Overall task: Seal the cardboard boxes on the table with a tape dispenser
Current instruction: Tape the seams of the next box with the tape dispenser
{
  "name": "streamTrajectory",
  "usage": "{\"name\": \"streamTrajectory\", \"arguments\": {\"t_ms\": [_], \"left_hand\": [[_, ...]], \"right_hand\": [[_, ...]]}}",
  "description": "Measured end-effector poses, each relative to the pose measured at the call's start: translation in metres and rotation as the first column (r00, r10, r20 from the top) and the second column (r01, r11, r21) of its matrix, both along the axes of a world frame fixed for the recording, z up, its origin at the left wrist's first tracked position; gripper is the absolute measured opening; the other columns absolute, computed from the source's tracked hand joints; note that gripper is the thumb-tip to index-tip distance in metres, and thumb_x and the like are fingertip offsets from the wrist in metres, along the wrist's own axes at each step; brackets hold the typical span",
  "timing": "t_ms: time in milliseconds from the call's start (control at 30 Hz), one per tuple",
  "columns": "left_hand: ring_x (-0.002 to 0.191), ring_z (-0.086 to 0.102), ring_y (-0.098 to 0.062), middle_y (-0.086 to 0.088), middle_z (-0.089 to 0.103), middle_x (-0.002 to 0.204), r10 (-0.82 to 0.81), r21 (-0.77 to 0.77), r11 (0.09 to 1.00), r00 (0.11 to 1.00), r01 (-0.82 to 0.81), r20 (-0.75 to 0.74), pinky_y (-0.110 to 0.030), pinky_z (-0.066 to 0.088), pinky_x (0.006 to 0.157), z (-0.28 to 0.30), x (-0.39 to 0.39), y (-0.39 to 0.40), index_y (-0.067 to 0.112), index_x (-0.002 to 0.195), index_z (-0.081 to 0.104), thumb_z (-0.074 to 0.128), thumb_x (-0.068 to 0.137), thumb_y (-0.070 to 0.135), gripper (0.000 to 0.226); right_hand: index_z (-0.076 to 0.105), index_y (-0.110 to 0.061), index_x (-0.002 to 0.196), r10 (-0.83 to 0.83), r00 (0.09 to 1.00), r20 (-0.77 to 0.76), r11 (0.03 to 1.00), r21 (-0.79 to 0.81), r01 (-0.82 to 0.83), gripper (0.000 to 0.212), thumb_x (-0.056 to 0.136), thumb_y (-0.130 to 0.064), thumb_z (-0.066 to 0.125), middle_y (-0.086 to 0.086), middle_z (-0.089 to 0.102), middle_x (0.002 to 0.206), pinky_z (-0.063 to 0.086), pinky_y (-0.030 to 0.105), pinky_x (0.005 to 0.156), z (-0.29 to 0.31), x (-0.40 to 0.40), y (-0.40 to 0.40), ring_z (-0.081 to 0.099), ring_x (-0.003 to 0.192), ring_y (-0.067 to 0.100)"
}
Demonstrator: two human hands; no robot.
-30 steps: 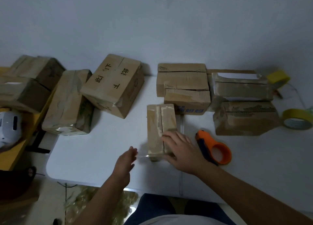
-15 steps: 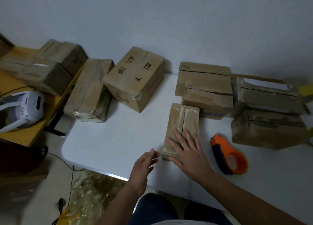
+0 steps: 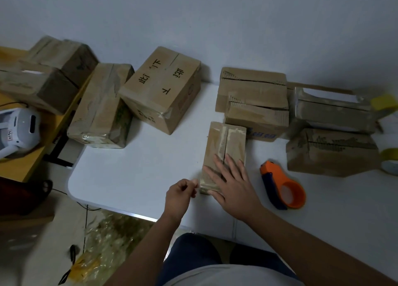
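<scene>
A small narrow cardboard box (image 3: 226, 139) lies on the white table (image 3: 133, 173) in front of me, its top seam running away from me. My right hand (image 3: 232, 184) presses flat on the box's near end, fingers spread. My left hand (image 3: 179, 196) is at the box's near left corner with curled fingers, pinching what looks like an end of clear tape against the edge. The orange and blue tape dispenser (image 3: 282, 189) lies on the table just right of my right hand, untouched.
Taped boxes sit at the left: a large lettered box (image 3: 163, 87) and a wrapped box (image 3: 101, 107). Open-seamed boxes are stacked behind (image 3: 254, 92) and at the right (image 3: 331, 152). A yellow tape roll (image 3: 389, 161) is far right. A white device (image 3: 19, 130) rests on a yellow desk.
My left hand has closed in on the box's near left corner and curled its fingers. My right hand has slid a little along the box top. The view has shifted.
</scene>
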State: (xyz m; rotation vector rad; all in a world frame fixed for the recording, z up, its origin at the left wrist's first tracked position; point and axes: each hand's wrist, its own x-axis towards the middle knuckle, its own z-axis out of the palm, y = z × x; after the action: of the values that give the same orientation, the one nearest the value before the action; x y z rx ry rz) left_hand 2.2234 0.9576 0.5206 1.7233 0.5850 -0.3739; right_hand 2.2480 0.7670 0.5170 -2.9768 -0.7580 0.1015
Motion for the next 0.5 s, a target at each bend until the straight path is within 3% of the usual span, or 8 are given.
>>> {"name": "streamTrajectory", "arguments": {"t_ms": [133,267,400,500], "left_hand": [[0.062,0.059,-0.001,0.009,0.065,0.067,-0.168,0.086,0.981,0.985,0.172,-0.043,-0.022,0.044,0.068,-0.001,0.014,0.006,0.023,0.07,0.062,0.06,0.095,0.031,0.027],[0.072,0.065,0.0,0.006,0.064,0.092,-0.337,-0.011,0.94,0.925,0.34,-0.174,-0.02,0.045,0.071,-0.001,0.024,0.016,0.02,0.093,0.058,0.054,0.099,0.036,0.017],[0.079,0.065,-0.01,-0.003,0.06,0.104,-0.324,0.05,0.94,0.931,0.337,-0.169,-0.012,0.046,0.062,-0.009,0.022,0.005,0.015,0.1,0.052,0.047,0.102,0.034,0.02],[0.092,0.062,-0.016,-0.005,0.06,0.11,-0.272,0.171,0.941,0.954,0.291,-0.124,-0.021,0.047,0.072,-0.013,0.021,-0.007,0.011,0.107,0.055,0.047,0.103,0.025,0.017]], "right_hand": [[0.018,-0.033,0.153,-0.002,1.0,0.018,1.0,0.006,0.002,0.064,0.095,-0.057,0.033,0.003,0.008,0.163,0.008,0.053,0.117,0.0,0.0,0.001,0.008,0.148,0.034],[0.019,-0.033,0.153,-0.011,1.0,0.02,1.0,0.012,0.01,0.064,0.095,-0.056,0.034,0.004,0.009,0.163,0.009,0.054,0.117,0.001,-0.001,0.002,0.009,0.148,0.033],[0.016,-0.034,0.153,-0.018,1.0,0.001,1.0,0.018,0.018,0.065,0.094,-0.057,0.035,0.003,0.008,0.163,0.011,0.054,0.117,0.001,0.0,0.003,0.009,0.149,0.033],[0.016,-0.035,0.153,-0.014,1.0,-0.004,1.0,0.012,0.014,0.066,0.094,-0.058,0.034,0.002,0.008,0.163,0.011,0.053,0.117,0.002,0.001,0.002,0.009,0.149,0.033]]}}
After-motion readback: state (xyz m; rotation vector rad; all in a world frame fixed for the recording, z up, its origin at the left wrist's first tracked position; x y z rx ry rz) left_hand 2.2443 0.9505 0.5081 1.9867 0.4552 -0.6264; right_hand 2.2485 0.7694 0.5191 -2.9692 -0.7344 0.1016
